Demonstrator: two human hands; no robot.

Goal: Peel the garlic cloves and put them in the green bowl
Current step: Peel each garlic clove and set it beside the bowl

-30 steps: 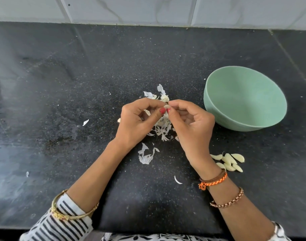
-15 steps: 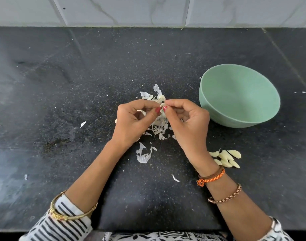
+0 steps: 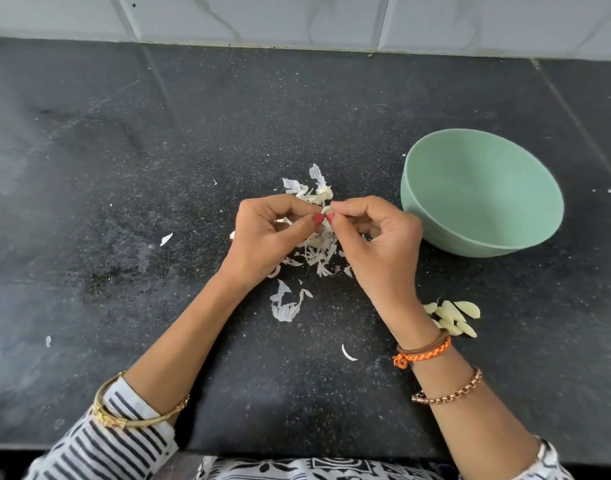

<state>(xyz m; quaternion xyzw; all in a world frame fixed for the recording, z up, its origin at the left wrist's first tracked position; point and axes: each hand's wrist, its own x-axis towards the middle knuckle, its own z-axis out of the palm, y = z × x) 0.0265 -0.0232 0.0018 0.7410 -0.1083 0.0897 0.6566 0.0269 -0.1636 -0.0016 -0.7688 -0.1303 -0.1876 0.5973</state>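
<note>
Both hands meet above the dark table [image 3: 158, 168]: the left hand [image 3: 267, 237] and right hand [image 3: 383, 244] each pinch one small garlic clove [image 3: 326, 210] between thumb and fingertips. A heap of papery peels [image 3: 316, 251] lies beneath them. The green bowl [image 3: 482, 192] stands to the right, with peeled cloves [image 3: 455, 317] near the right wrist.

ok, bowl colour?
Pale green bowl, matte and plain, seen in the head view.
</note>
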